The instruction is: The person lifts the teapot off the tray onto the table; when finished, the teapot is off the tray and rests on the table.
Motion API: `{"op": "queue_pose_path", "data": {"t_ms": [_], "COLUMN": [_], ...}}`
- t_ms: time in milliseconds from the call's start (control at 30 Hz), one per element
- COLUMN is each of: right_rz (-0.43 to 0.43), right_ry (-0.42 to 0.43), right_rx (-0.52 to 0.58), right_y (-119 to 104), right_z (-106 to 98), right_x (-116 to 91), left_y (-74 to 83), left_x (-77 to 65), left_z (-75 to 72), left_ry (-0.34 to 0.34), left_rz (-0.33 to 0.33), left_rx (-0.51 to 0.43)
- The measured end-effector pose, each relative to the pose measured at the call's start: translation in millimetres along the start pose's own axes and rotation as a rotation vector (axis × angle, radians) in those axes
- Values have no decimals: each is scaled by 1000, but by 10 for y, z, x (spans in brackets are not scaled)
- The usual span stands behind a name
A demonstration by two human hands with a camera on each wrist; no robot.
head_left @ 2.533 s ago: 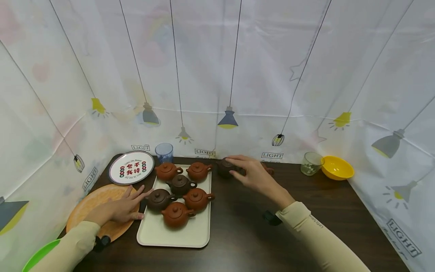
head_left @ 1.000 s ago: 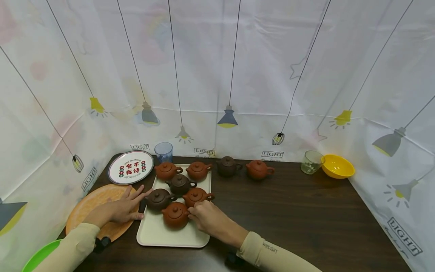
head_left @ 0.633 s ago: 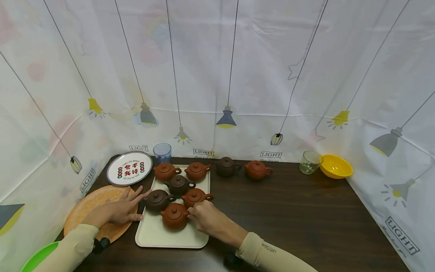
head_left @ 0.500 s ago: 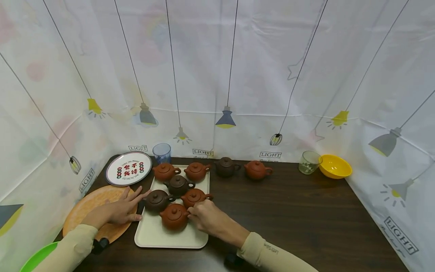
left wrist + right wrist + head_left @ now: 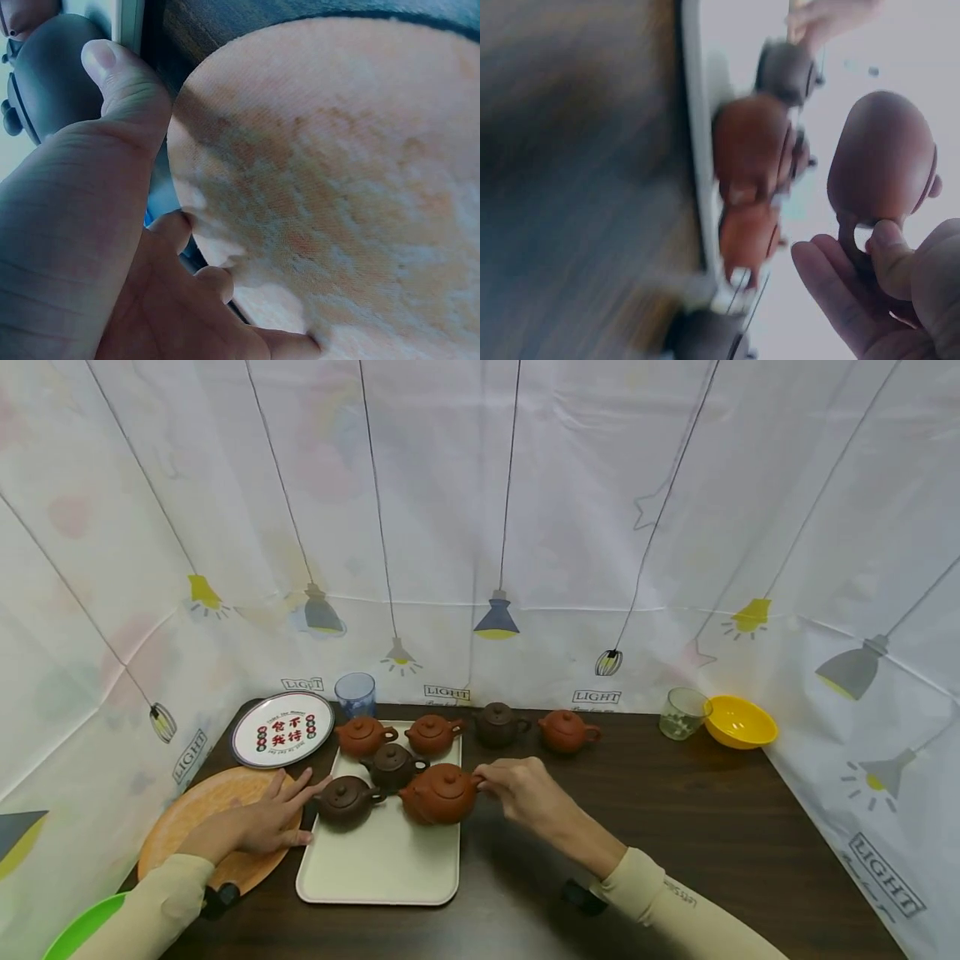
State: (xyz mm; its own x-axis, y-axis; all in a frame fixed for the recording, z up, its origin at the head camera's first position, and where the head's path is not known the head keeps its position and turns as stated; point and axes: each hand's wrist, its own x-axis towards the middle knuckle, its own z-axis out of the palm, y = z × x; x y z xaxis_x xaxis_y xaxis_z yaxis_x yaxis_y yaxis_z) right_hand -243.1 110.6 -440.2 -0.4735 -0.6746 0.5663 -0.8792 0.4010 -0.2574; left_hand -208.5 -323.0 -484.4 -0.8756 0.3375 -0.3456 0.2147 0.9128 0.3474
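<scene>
Head view: my right grip (image 5: 528, 789) pinches a matte, round-bellied reddish teapot (image 5: 450, 795) over the tray's (image 5: 378, 877) right edge, long axis crosswise, handle (image 5: 477, 781) toward the worktop's (image 5: 682, 810) right edge. Left wrist: my left grip (image 5: 176, 304), spread, touches a grainy orange mat (image 5: 337, 165). Right wrist: the handle's smooth loop against my thumb (image 5: 895, 262).

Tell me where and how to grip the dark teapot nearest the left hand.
Best pinch its loop handle, probably coming from the near right: the dark teapot stands upright on the tray, handle turned right, while the left hand lies close on its left and another dark teapot stands just behind.
</scene>
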Motion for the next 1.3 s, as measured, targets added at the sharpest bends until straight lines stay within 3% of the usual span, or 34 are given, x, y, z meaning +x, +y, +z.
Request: {"op": "queue_pose_path", "data": {"t_ms": [167,400,700,1033,1167,1300], "right_rz": [40,209,360,566,601,622], "right_ry": [19,5,-10,-17,23,2], "right_rx": [-53,-132,-270,-295,-316,-317], "right_y": [298,789,1469,1869,1987,2070], "right_z": [-242,-586,-992,-1138,-1172,-1203], "right_x": [-223,-652,-1159,-1659,-1741,-1738], "left_y": [-5,-19,1,12,11,9], "left_x": [1,-5,-16,-12,-10,3], "left_z": [-9,11,-15,-44,-48,-35], "left_ry": [-5,-1,-3,-38,-31,-27], "left_rz": [-3,6,-2,-16,-16,-10], "left_rx": [-4,-5,-12,-23,-27,-33]}}
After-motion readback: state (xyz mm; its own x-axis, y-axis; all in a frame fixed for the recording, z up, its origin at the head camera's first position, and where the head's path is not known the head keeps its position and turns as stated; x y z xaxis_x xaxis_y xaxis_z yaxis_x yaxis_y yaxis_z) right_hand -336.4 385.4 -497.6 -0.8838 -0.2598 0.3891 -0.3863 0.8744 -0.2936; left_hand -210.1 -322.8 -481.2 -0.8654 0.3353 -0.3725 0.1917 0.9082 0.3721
